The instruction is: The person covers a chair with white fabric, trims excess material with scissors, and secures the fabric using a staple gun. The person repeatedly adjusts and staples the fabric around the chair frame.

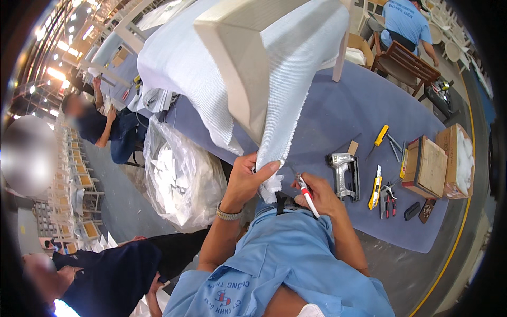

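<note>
Fabric (288, 100) beside the wooden frame (240, 74), above the counter (327, 116), is pinched at its loose end by the left grip (245, 175); a red-and-white tool (307, 195) is held in the right grip (322, 194). Trimming appears to be in hand; taut fabric would be called for next.

A clear plastic bag (207, 182) holds white scraps (167, 170) at left; a brown wooden chair (410, 62) stands upper right.

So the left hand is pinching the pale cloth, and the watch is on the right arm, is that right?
Not quite: the head view shows the watch on the left arm. The left hand is indeed pinching the pale cloth.
</note>
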`<state>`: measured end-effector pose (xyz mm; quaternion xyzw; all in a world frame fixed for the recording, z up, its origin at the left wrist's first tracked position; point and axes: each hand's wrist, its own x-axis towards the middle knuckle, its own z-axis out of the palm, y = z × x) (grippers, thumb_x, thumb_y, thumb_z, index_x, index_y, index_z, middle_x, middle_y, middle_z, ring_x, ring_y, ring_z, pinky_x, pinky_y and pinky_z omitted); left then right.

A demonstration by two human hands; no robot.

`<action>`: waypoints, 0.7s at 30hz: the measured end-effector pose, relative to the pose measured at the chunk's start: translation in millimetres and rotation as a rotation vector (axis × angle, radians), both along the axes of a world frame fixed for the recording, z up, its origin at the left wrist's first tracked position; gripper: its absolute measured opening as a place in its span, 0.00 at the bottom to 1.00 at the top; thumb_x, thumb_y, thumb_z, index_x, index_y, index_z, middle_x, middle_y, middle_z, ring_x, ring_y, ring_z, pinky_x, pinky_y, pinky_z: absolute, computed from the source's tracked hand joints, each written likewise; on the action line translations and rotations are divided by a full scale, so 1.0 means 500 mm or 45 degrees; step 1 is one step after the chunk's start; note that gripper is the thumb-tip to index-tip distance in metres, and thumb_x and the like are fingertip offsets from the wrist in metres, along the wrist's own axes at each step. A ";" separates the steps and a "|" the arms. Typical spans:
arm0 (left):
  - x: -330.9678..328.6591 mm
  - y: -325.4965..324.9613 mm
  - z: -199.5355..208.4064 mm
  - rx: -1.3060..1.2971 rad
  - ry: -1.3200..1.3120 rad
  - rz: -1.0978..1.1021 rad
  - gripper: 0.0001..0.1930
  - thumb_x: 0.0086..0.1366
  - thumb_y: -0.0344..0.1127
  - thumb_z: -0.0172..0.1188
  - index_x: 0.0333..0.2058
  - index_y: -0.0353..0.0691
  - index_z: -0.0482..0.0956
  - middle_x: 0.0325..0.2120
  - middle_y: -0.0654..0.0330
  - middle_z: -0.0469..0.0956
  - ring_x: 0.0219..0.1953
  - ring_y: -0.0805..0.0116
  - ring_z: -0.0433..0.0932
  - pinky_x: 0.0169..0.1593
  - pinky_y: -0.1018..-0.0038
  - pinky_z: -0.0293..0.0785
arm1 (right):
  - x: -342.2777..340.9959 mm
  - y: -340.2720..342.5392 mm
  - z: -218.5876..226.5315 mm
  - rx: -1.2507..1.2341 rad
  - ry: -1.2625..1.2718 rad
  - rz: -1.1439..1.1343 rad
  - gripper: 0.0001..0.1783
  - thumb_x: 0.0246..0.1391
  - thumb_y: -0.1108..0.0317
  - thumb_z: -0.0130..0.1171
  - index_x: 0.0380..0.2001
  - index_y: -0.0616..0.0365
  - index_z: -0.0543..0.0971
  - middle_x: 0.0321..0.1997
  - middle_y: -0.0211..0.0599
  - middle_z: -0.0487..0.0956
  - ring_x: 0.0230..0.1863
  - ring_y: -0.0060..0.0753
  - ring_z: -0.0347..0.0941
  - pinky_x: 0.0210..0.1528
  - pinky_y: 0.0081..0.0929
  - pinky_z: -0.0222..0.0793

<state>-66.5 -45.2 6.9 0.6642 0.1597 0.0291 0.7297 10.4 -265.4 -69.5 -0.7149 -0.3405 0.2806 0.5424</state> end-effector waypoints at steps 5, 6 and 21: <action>-0.001 -0.011 0.004 -0.195 -0.132 0.126 0.13 0.67 0.31 0.62 0.47 0.31 0.80 0.38 0.65 0.82 0.39 0.82 0.76 0.43 0.80 0.72 | -0.008 0.012 -0.017 0.106 0.038 -0.016 0.34 0.47 0.44 0.71 0.47 0.62 0.78 0.29 0.34 0.72 0.29 0.33 0.70 0.34 0.31 0.69; -0.003 -0.009 -0.010 -0.123 -0.116 0.122 0.12 0.66 0.31 0.62 0.46 0.30 0.80 0.37 0.65 0.82 0.38 0.82 0.76 0.43 0.80 0.72 | -0.009 0.015 -0.019 0.107 0.013 -0.028 0.34 0.47 0.45 0.71 0.47 0.61 0.78 0.29 0.34 0.73 0.29 0.33 0.71 0.35 0.31 0.69; -0.012 -0.011 -0.007 -0.149 -0.094 -0.010 0.13 0.65 0.33 0.66 0.44 0.32 0.81 0.35 0.66 0.81 0.35 0.82 0.75 0.39 0.80 0.72 | -0.017 0.022 -0.002 0.055 -0.027 0.017 0.36 0.45 0.45 0.71 0.49 0.63 0.76 0.37 0.48 0.79 0.37 0.49 0.77 0.40 0.39 0.71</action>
